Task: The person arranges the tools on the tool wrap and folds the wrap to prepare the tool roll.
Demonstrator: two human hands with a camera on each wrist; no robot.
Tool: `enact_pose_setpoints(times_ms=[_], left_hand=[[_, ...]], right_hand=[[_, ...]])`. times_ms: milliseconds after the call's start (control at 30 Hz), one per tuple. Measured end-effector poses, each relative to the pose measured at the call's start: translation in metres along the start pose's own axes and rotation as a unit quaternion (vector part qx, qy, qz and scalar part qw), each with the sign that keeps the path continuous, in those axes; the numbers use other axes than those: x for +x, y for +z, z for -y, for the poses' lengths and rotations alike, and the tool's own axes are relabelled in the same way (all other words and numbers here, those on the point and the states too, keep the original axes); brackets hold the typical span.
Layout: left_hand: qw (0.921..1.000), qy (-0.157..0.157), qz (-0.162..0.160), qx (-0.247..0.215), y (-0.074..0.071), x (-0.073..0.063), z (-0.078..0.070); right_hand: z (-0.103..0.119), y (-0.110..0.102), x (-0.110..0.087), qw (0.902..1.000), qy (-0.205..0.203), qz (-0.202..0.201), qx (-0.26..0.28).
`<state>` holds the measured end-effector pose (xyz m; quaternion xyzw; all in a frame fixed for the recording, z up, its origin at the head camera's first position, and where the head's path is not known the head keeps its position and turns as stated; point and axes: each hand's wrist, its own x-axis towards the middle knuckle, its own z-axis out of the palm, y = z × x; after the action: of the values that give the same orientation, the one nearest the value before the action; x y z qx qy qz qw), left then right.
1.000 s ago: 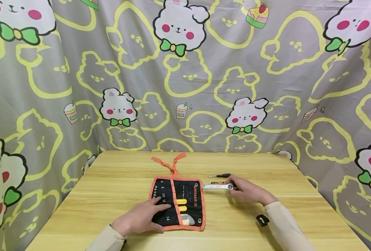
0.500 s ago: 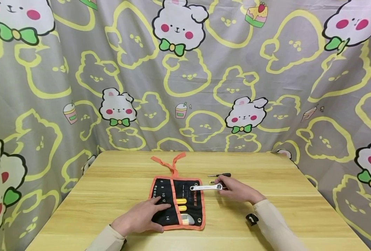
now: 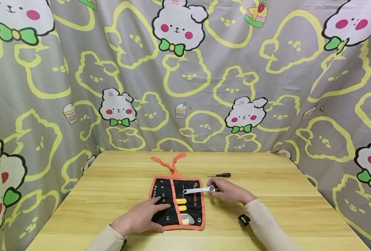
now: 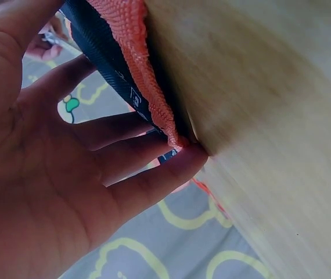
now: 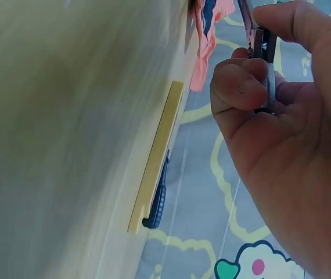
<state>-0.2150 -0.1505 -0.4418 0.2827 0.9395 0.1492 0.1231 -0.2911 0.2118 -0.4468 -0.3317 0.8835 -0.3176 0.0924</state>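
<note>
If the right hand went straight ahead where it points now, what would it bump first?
Probably the tool pouch: the wrench in the right hand reaches over it. The hand might pass above, though; its height is unclear.

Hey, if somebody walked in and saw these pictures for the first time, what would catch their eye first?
Probably the grey curtain behind the table, covered in big white rabbit faces and yellow outlines. Next, the black tool pouch with orange edging, lying on the table with the left hand spread on its left part. Then the shiny silver wrench in the right hand, reaching across the pouch's right part.
</note>
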Motion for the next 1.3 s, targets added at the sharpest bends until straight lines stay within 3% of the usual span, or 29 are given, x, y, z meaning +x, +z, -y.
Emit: enact_pose_setpoints(times_ms=[367, 900, 1300], left_hand=[[1.0, 0.001, 0.003, 0.003, 0.001, 0.0, 0.001], [1.0, -0.006, 0.003, 0.002, 0.0, 0.0, 0.0], [1.0, -0.006, 0.004, -0.003, 0.0, 0.0, 0.0]], right_hand=[[0.005, 0.011, 0.007, 0.9998, 0.006, 0.02, 0.008], [0.011, 0.018, 0.012, 0.9981, -0.006, 0.036, -0.049], [0.017, 0.019, 0.019, 0.9976, -0.007, 0.044, -0.054]])
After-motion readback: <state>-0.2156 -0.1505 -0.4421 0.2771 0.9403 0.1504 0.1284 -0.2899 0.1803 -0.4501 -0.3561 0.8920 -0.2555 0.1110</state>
